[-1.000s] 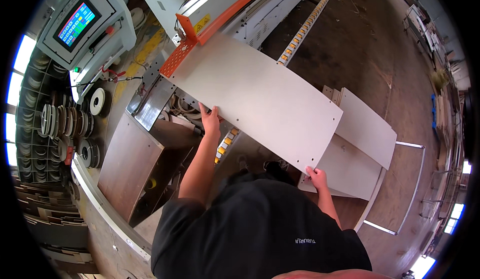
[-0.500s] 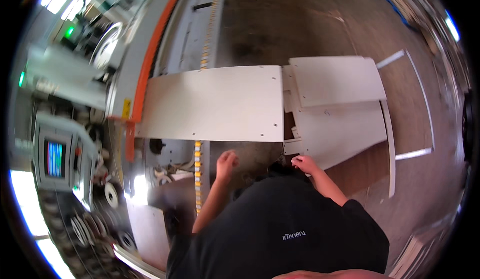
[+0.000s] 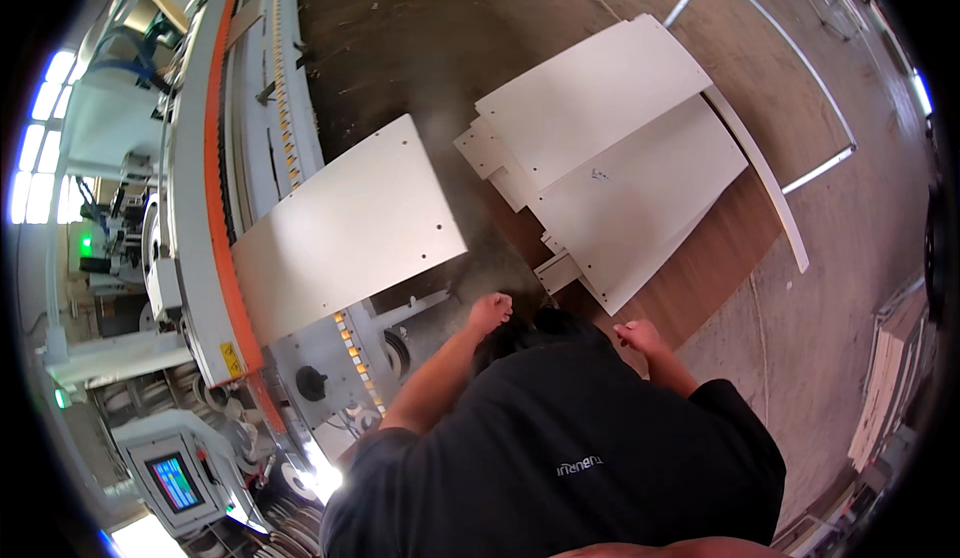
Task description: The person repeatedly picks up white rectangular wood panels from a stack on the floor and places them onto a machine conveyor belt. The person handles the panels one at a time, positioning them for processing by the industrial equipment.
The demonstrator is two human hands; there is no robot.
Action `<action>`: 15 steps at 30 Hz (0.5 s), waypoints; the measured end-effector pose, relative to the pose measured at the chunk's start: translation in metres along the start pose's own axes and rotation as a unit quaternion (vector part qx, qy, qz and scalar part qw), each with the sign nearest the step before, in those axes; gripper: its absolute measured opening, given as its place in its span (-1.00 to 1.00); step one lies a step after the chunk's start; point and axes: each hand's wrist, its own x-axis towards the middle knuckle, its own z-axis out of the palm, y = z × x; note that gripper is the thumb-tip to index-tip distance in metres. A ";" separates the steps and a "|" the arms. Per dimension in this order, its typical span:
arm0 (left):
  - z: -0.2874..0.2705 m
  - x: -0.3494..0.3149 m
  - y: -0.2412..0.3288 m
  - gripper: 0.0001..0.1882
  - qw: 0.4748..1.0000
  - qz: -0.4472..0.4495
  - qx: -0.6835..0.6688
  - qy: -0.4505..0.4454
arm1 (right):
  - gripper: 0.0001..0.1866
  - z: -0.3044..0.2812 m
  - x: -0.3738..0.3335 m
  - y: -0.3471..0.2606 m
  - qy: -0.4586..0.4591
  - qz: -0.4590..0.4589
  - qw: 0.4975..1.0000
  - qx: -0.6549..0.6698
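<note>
White drilled panel (image 3: 350,228) flat on the edge-banding machine (image 3: 200,208), at eleven o'clock from left hand (image 3: 490,312), apart from it. Left hand loosely curled, holding nothing. Right hand (image 3: 640,337) empty, fingers relaxed, just below stacked white panels (image 3: 620,158) at twelve o'clock.

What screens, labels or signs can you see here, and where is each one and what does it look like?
Screen: lower left, on a grey console; small rectangle lit blue with red and green patches.
Yellow label: on the machine's orange edge strip, left of the left hand; small yellow rectangle with a dark mark.
Shirt print: on the person's black shirt, bottom centre; small pale lettering.
Green light: far left, small glowing spot.
</note>
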 end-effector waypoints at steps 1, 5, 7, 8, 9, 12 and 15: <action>-0.002 0.015 0.010 -0.73 1.000 -0.005 -0.015 -0.009 | -0.61 0.003 -0.007 0.003 0.022 0.010 0.999 0.039; -0.010 0.095 0.035 -0.75 0.995 -0.036 -0.078 -0.041 | -0.60 0.031 -0.018 0.009 0.102 0.095 0.952 0.272; -0.017 0.138 0.053 -0.77 0.992 -0.057 -0.104 -0.045 | -0.60 0.047 -0.030 0.014 0.126 0.106 0.937 0.307; -0.020 0.162 0.063 -0.78 0.990 -0.068 -0.117 -0.043 | -0.60 0.055 -0.036 0.020 0.140 0.113 0.929 0.324; -0.023 0.183 0.071 -0.79 0.988 -0.078 -0.128 -0.041 | -0.64 0.064 -0.045 0.026 0.125 0.130 0.918 0.354; -0.030 0.247 0.109 -0.76 0.993 -0.069 -0.095 -0.022 | -0.74 0.101 -0.071 0.056 0.118 0.184 0.876 0.431; -0.038 0.334 0.120 -0.81 0.985 -0.081 -0.153 -0.006 | -0.64 0.137 -0.113 0.066 0.129 0.215 0.843 0.475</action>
